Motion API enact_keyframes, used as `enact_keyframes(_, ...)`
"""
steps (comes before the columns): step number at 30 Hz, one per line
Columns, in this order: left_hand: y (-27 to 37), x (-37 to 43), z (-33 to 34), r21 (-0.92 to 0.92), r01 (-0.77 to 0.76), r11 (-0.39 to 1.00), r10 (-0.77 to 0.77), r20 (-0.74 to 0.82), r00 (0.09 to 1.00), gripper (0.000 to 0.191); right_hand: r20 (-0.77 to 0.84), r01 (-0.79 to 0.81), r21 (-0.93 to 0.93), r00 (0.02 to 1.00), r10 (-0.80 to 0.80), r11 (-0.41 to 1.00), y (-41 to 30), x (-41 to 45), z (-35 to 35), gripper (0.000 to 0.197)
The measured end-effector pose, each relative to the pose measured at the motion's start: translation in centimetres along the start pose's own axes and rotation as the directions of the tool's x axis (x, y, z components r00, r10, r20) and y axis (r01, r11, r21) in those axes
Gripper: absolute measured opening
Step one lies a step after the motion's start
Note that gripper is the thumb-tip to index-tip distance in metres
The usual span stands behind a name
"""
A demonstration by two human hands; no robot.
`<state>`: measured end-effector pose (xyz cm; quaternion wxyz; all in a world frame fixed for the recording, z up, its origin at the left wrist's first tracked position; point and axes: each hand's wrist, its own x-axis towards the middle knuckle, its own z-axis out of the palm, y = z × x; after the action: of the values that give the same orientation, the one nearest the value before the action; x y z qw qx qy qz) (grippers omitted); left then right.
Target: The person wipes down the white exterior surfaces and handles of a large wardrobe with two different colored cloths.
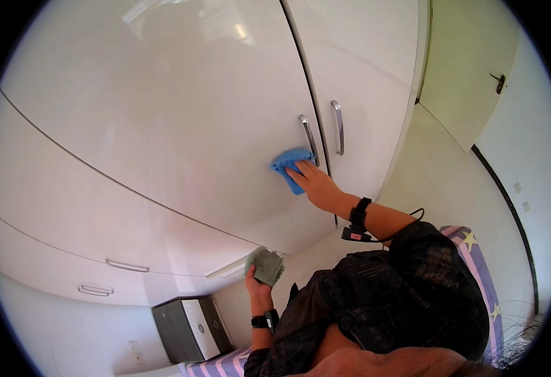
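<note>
My right hand (315, 184) presses a folded blue cloth (290, 165) flat against a glossy white wardrobe door (200, 127), just beside the lower end of its metal bar handle (309, 136). Lower down, my left hand (259, 285) grips a grey-green cloth (266, 266) held up near the bottom of the wardrobe. Both wrists wear black bands, and a small black device with a cable hangs at the right one.
A second handle (337, 127) is on the adjoining wardrobe door. A dark and white nightstand (188, 330) stands at the lower left, beside striped bedding (219, 362). A room door (468, 70) with a lever handle is at the upper right.
</note>
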<state>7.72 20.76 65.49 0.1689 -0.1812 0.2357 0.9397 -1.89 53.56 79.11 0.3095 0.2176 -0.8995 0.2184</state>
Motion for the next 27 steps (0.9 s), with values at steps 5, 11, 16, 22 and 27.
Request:
enact_keyframes(5,0.0,0.3,-0.7,0.011,-0.011,1.000,0.012,-0.050,0.999,0.053,0.143,-0.201,0.321,0.976,0.162,0.926,1.5,-2.1,-1.9,0.057)
enact_keyframes(11,-0.4,-0.8,-0.9,0.012,-0.007,1.000,0.007,-0.031,0.999,0.053,-0.476,0.057,0.301,0.874,0.098,0.952,0.1,6.7,-12.9,0.060)
enact_keyframes(16,-1.0,0.6,-0.6,0.007,0.018,1.000,-0.018,-0.049,0.999,0.051,-0.475,0.037,0.201,0.877,0.065,0.979,2.4,8.9,-11.9,0.059)
enact_keyframes(22,-1.9,0.3,1.0,0.072,-0.012,0.997,0.023,-0.144,0.989,0.050,-0.358,-0.040,0.194,0.928,0.109,0.980,2.9,5.5,-7.8,0.061)
enact_keyframes(27,-1.5,0.9,-0.7,0.050,0.000,0.999,0.003,-0.068,0.998,0.052,-0.311,-0.101,0.343,0.926,0.214,0.934,3.4,2.4,-4.5,0.064)
